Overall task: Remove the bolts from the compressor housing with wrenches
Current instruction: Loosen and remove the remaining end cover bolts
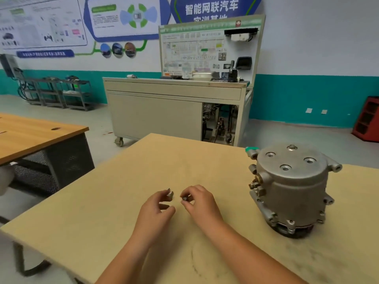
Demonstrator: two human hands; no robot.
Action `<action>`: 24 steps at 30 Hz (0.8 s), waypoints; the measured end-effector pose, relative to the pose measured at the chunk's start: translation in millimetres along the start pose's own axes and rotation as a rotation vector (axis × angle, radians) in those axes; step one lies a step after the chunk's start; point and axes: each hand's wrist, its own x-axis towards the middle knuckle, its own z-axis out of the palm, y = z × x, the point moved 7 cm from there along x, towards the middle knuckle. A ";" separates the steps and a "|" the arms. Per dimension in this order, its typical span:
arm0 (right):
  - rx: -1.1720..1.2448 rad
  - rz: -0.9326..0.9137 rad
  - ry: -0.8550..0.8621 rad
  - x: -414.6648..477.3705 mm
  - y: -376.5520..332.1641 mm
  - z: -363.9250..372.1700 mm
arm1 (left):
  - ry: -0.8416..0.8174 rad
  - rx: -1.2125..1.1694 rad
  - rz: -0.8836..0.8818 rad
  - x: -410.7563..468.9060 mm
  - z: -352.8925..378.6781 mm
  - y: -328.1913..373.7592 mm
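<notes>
The grey metal compressor housing [291, 187] stands upright on the right of the tan table [143, 165]. Its flat top shows three open round holes and one bolt head [292, 148] at the far edge. My left hand [158, 206] pinches a small silver metal piece [170, 193] at its fingertips over the table's middle. My right hand [196, 201] is just beside it and pinches a small dark bolt-like part [184, 198]. Both hands are well left of the housing. No wrench is in view.
A wooden desk [34, 136] stands to the left across a gap. Behind the table is a grey wheeled training cabinet [174, 111] with a display board. A red rack [368, 119] stands at the far right wall, and metal shelves [57, 93] at the far left.
</notes>
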 end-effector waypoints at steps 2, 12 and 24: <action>0.004 0.037 -0.016 9.0 7.3 16.6 | 0.003 0.143 -0.025 9.2 -10.0 -18.6; -0.131 0.044 -0.030 32.8 17.6 53.4 | -0.147 0.549 0.041 22.0 8.1 -37.5; -0.131 -0.094 0.035 -20.0 -36.0 -18.8 | -0.118 0.261 0.164 12.9 10.3 -2.7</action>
